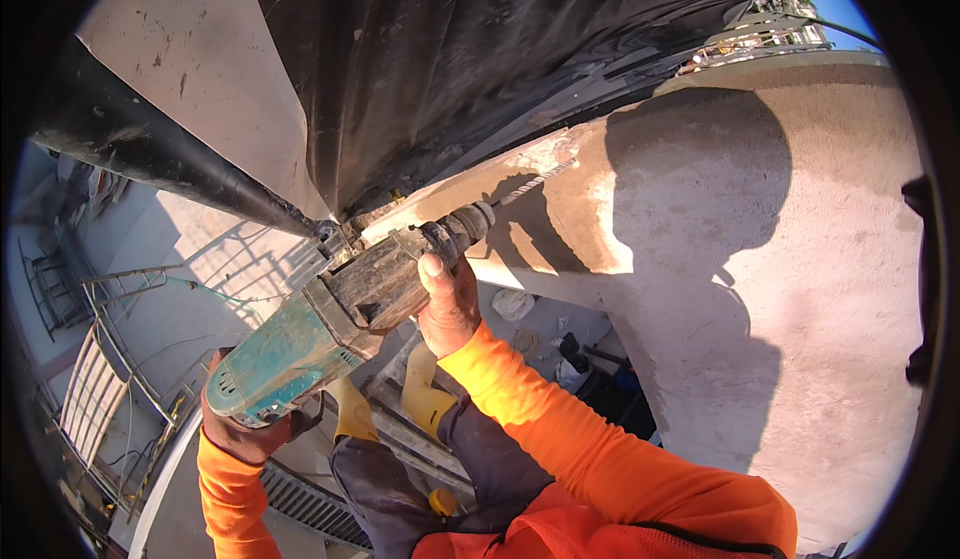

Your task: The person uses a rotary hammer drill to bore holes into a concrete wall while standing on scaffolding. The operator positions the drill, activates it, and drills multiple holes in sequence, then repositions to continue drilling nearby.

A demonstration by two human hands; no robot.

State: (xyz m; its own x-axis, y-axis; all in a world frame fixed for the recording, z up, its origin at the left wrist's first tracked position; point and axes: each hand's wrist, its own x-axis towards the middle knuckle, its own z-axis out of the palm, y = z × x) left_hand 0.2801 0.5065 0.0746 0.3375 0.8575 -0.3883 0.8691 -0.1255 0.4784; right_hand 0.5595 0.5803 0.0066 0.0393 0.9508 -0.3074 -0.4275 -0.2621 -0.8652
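A teal and dark grey rotary hammer drill [290,349] slants across the middle, its front end caked with dust. My left hand [245,434] is closed around its rear handle, at the lower left. With the thumb on top, my right hand [448,304] grips the body just behind the chuck [468,224]. A long spiral drill bit [535,184] points up and right, toward the edge of a pale concrete wall [700,299]. The tip lies over a rough, damp-looking patch; I cannot tell whether it touches.
Black sheeting [480,49] hangs along the far side. A dark pipe [170,149] slants at the left, above metal railing frames [130,359] far below. My yellow boots [425,389] stand on narrow slats. A dark gap with clutter [600,379] lies under the wall.
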